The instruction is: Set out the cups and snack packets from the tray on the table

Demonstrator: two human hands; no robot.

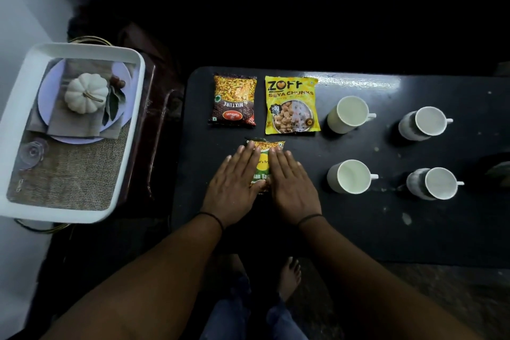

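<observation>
Pressing flat, fingers spread, left hand [233, 189] and right hand [291, 188] on third packet [264, 167], tabletop [358, 229] at 6 o'clock of two packets; sideways shove risked nudging cups at 3 o'clock.

Packets [291, 104] left of cups [352, 114]; tray [132, 130] far-left.

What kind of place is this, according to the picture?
Probably a room in a home, set for tea or snacks: a low dark table with four white cups and snack packets, beside a white tray with a printed base.
</observation>
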